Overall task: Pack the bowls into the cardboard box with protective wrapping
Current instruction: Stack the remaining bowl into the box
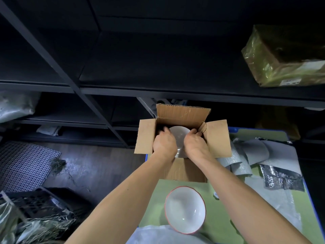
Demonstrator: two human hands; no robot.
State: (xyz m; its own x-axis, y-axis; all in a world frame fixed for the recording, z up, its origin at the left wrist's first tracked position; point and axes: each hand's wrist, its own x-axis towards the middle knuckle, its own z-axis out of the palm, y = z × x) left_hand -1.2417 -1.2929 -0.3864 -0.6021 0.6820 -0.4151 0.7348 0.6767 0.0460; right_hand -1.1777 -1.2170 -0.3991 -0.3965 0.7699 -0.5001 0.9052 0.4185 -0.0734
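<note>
A white bowl [177,135] sits low inside the open cardboard box [218,138], gripped from both sides. The left hand [164,143] reaches in over the box's near wall, and its fingers [165,130], slightly blurred, curl over the bowl's left rim. The right hand [195,143] mirrors it, with its fingers [193,132] clenched round the right rim. All four flaps of the box stand open, and the box rests at the far left corner of the desk [154,205], whose top is green with a blue edge.

A second bowl [184,212], white with a thin red rim, stands upright and unwrapped near the desk's near edge, between the two forearms. Its near side overlaps a pale sheet [158,233] lying at that edge.

Grey padded wrapping sheets [253,150] lie crumpled along the right side of the desk, just beside the box, with a darker foil piece [281,178] on top of them towards the right edge.

Behind the desk runs a dark shelf [158,67], and a film-wrapped parcel [281,55] sits at its right end. On the floor to the left lie a mesh mat [24,162], a black crate [35,203] and loose straw [44,226].
</note>
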